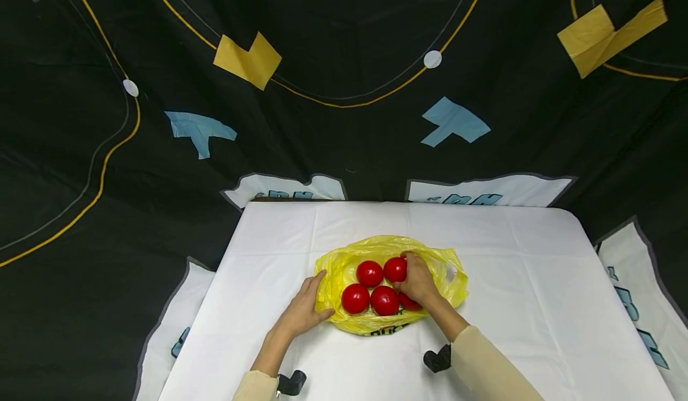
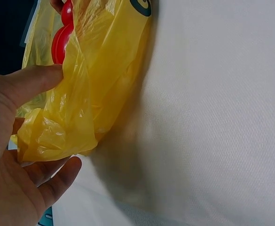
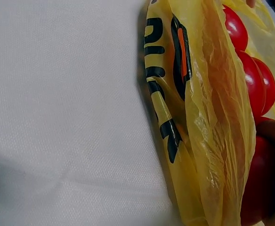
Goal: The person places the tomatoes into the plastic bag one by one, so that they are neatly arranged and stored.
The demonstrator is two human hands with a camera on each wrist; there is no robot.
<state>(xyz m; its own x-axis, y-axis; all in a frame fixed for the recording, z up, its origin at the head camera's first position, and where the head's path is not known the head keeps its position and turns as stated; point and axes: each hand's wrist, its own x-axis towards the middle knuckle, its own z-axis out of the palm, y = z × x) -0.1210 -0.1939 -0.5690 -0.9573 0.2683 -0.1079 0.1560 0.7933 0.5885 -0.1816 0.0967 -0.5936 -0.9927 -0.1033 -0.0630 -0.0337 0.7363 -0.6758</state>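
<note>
A yellow plastic bag [image 1: 344, 324] lies spread open on the white table, with several glossy red balls [image 1: 355, 298] inside. At its left end my left hand [image 1: 302, 308] holds the rim, the thumb inside and the other fingers outside, as the left wrist view shows. My right hand [image 1: 419, 278] reaches into the bag's right part and grips the upper right red ball [image 1: 395, 269] between thumb and fingers. Below that hand, another red ball [image 1: 409, 302] is partly covered. Black lettering [image 3: 170, 136] shows on the bag's near side in the right wrist view.
White cloth covers the table [image 1: 537, 305] on both sides of the bag. Behind it hangs a dark curtain [image 1: 333, 150] with yellow lines and taped shapes. Black wrist mounts [image 1: 292, 383] sit at both sleeves.
</note>
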